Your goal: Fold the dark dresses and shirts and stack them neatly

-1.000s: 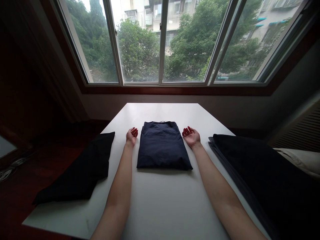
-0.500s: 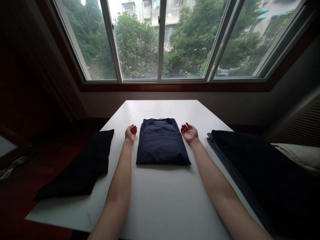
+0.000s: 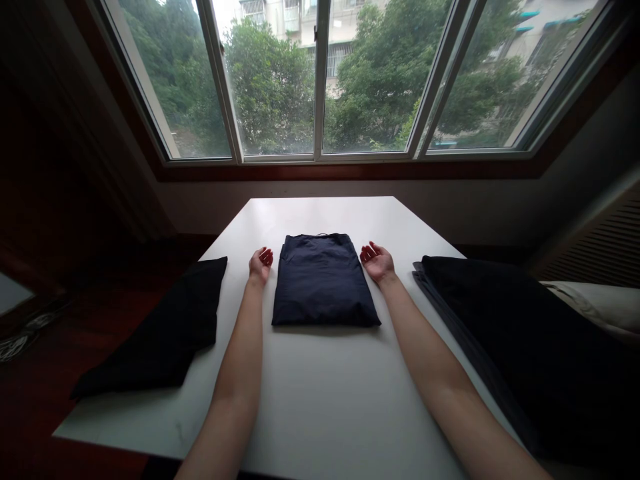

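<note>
Fingers (image 3: 266,257) curl loosely, holding nothing, on the upturned left hand (image 3: 260,265) and right hand (image 3: 377,262), just beside a folded navy cloth garment (image 3: 323,283).

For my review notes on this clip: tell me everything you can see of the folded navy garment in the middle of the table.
The folded navy garment is a flat, roughly rectangular bundle of matt, cloth-like fabric with soft creases and a thicker, rounded near edge. A small dark loop or collar shows at its far edge. It lies flat on the white table, between the left hand and the right hand. Neither hand appears to touch it; only the table supports it.
</note>
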A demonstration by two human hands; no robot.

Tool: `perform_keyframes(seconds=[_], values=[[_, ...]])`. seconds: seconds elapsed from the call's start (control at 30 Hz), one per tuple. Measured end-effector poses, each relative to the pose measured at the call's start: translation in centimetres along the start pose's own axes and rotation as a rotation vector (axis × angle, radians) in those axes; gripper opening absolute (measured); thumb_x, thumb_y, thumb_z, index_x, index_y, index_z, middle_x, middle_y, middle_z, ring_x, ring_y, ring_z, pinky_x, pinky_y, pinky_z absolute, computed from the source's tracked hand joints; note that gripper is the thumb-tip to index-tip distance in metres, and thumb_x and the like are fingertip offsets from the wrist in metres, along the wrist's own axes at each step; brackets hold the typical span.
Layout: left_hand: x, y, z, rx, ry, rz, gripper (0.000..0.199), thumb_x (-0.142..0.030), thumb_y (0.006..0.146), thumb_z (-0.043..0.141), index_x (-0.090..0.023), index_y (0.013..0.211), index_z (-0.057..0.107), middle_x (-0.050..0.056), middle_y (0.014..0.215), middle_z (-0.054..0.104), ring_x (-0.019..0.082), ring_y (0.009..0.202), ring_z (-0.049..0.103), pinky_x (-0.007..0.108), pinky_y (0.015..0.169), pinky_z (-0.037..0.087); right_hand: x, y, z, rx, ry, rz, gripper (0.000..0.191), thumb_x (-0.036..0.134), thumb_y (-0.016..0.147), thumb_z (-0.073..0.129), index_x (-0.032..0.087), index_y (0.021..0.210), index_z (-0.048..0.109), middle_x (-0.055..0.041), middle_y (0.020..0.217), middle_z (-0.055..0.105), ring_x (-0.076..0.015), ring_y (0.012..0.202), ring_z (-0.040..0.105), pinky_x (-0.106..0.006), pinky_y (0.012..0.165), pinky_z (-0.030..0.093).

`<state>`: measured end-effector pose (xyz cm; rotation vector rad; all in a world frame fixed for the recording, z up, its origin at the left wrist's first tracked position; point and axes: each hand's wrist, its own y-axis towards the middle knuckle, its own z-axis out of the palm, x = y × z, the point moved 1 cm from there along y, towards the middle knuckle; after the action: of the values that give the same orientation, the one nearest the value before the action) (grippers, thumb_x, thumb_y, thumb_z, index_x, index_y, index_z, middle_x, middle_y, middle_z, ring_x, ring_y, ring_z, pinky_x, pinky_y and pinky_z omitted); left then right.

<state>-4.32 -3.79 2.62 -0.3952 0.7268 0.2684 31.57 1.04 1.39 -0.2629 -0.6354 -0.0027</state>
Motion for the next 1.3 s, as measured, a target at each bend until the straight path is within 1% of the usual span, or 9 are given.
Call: perform_keyframes(seconds=[0.2,0.37,0.5,0.67,0.73,0.83,0.97,1.13,1.3], values=[[0.1,-0.5,0.3,0.026,0.090,0.075,0.010,-0.010,0.085,0.052,-0.015,0.078,0.058,0.002,0.072,0.063,0.008,0.063,0.061,0.018,0.066,0.048,0.0,-0.7,0.5,0.012,-0.070,-0.053,0.010,0.013,0.082,0.053,0.021,0.083,0.057,0.0031,0.065,0.060,-0.0094,0.062,0.063,-0.019,0.057,0.055],[1.4,-3.6,-0.2,0.131,0.296,0.181,0.013,-0.003,0.077,0.061,-0.016,0.077,0.062,0.001,0.074,0.064,0.010,0.070,0.060,0.020,0.074,0.046,-1.1,-3.7,0.2,0.063,-0.215,-0.134,0.016,0.007,0.074,0.061,0.020,0.084,0.059,0.0024,0.066,0.061,-0.0100,0.065,0.062,-0.019,0.059,0.053],[1.9,-7.6,-2.1,0.187,0.499,0.272,0.019,0.000,0.070,0.068,-0.018,0.077,0.067,0.002,0.084,0.066,0.014,0.082,0.059,0.021,0.080,0.044,-2.6,-7.7,-1.2,0.049,-0.354,-0.238,0.019,0.004,0.068,0.066,0.019,0.080,0.063,0.0029,0.067,0.061,-0.0083,0.063,0.056,-0.017,0.056,0.046],[0.8,-13.0,-5.4,0.182,0.699,0.373,0.017,-0.005,0.070,0.072,-0.020,0.076,0.068,0.004,0.089,0.062,0.019,0.097,0.055,0.027,0.096,0.039,-3.2,-14.1,-2.8,-0.034,-0.875,-0.574,0.013,0.011,0.071,0.063,0.020,0.080,0.066,0.0026,0.071,0.059,-0.0116,0.068,0.052,-0.023,0.065,0.043],[0.1,-14.8,-6.7,0.188,0.878,0.459,0.013,-0.010,0.070,0.074,-0.021,0.072,0.067,0.005,0.093,0.062,0.023,0.105,0.053,0.032,0.104,0.033,-3.1,-16.8,-3.5,-0.039,-0.973,-0.582,0.011,0.018,0.073,0.065,0.021,0.084,0.065,0.0024,0.070,0.057,-0.0126,0.066,0.050,-0.026,0.063,0.043],[-0.9,-16.6,-8.1,0.221,1.180,0.556,0.012,-0.020,0.071,0.075,-0.022,0.065,0.065,0.007,0.105,0.063,0.028,0.114,0.050,0.041,0.111,0.026,-2.6,-20.2,-4.6,0.010,-1.046,-0.514,0.019,0.030,0.074,0.068,0.022,0.090,0.064,0.0016,0.072,0.057,-0.0134,0.064,0.050,-0.026,0.058,0.041],[-1.6,-17.1,-8.5,0.275,1.282,0.493,0.014,-0.026,0.065,0.080,-0.024,0.060,0.067,0.006,0.116,0.063,0.032,0.123,0.046,0.045,0.114,0.021,-1.9,-22.2,-5.2,0.066,-1.065,-0.439,0.029,0.039,0.072,0.071,0.022,0.094,0.063,-0.0006,0.077,0.060,-0.0145,0.067,0.053,-0.027,0.058,0.042],[-1.9,-16.6,-8.7,0.342,1.288,0.451,0.010,-0.030,0.066,0.079,-0.026,0.065,0.071,0.006,0.125,0.062,0.032,0.129,0.041,0.044,0.114,0.020,-1.7,-22.0,-4.6,0.046,-1.047,-0.428,0.033,0.043,0.067,0.075,0.021,0.090,0.064,-0.0026,0.079,0.063,-0.0147,0.067,0.054,-0.027,0.058,0.043],[-2.0,-16.2,-9.0,0.392,1.275,0.434,0.010,-0.034,0.068,0.077,-0.026,0.068,0.072,0.007,0.121,0.064,0.031,0.129,0.044,0.042,0.113,0.024,-1.6,-21.7,-4.6,0.104,-1.066,-0.425,0.031,0.043,0.067,0.075,0.021,0.086,0.066,-0.0018,0.075,0.063,-0.0143,0.066,0.054,-0.026,0.057,0.043]])
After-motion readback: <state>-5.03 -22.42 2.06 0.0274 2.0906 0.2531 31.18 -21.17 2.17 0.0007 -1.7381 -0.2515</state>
